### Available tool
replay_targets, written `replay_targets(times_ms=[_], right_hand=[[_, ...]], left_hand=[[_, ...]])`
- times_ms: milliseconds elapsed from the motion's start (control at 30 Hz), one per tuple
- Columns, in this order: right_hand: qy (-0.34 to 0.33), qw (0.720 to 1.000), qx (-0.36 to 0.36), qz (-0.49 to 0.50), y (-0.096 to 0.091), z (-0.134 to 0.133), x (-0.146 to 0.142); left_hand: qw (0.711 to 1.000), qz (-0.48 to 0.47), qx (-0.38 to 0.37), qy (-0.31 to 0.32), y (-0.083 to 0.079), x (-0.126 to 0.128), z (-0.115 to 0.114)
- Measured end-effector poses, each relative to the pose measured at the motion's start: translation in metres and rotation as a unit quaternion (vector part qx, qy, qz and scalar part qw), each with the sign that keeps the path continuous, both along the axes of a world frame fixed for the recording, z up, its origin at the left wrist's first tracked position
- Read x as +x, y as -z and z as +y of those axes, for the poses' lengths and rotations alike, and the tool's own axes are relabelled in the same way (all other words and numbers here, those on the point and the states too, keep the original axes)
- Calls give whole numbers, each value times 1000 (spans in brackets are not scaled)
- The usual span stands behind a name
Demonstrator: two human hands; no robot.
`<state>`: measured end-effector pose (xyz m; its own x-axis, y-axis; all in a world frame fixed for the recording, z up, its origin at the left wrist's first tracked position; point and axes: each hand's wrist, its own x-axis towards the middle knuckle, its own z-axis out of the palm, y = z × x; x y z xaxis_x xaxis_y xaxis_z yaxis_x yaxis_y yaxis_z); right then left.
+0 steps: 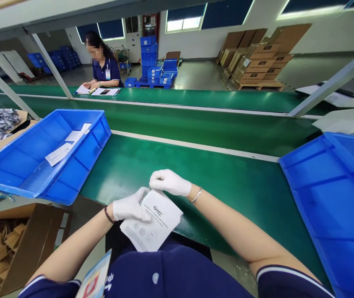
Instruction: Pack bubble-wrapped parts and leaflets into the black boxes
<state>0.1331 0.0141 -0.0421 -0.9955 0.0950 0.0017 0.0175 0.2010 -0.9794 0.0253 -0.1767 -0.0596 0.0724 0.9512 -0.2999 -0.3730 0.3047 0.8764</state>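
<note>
White printed sachet [152,221], held up in the head view just off the near edge of the green conveyor belt [226,207]; nearly square, no clear long axis, tilted with one corner pointing away across the belt; left hand [130,209], white-gloved, clamped over its left side; right hand [169,183], gloved too, in a narrow pinch on the top corner; both hands about equally close; blue plastic crate [99,132] at the belt's left side, white papers [59,152] inside; second blue crate [307,145] at the right side; cardboard box [24,244] of kraft inserts [3,248] below left; beyond the far belt, a co-worker [105,70] writing over papers [97,90].
</note>
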Motion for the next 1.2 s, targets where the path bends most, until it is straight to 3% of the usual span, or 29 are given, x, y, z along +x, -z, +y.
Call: replay_targets(times_ms=[67, 133, 200, 267, 333, 400, 600, 767, 867, 933, 1033, 1067, 1133, 1200], right_hand=[[100, 993, -51, 37, 5, 10, -6], [180, 980, -54, 60, 5, 34, -8], [191, 980, 36, 49, -2, 66, -9], [166, 967, 191, -8, -14, 102, -12], [158, 933, 312, -89, -28, 136, -18], [178, 898, 367, -168, -40, 167, -30], [342, 813, 404, -243, -61, 245, -71], [439, 805, 363, -164, -81, 274, -69], [450, 829, 310, -120, -74, 260, -58], [410, 866, 265, -107, -52, 230, -48], [262, 948, 152, -92, -6, 156, -29], [176, 981, 55, -63, 7, 128, -22], [46, 998, -44, -11, 22, 80, -9], [32, 996, -64, 47, 25, 48, 3]], left_hand=[[998, -15, -15, -53, 7, -1, -9], [993, -63, -29, -96, 15, -2, -21], [982, -120, -32, -144, 25, -4, -32], [968, -152, -42, -196, 34, -8, -40], [953, -169, -63, -243, 39, -14, -44], [938, -183, -84, -280, 43, -18, -44], [916, -230, -86, -317, 48, -17, -38], [907, -232, -91, -339, 48, -12, -38], [901, -234, -96, -352, 45, -12, -34], [897, -233, -94, -363, 43, -13, -26], [905, -177, -23, -387, 39, -14, -4], [907, -128, 24, -400, 37, -14, 5], [897, 7, 123, -424, 31, -13, 25], [868, 143, 212, -425, 27, -11, 43]])
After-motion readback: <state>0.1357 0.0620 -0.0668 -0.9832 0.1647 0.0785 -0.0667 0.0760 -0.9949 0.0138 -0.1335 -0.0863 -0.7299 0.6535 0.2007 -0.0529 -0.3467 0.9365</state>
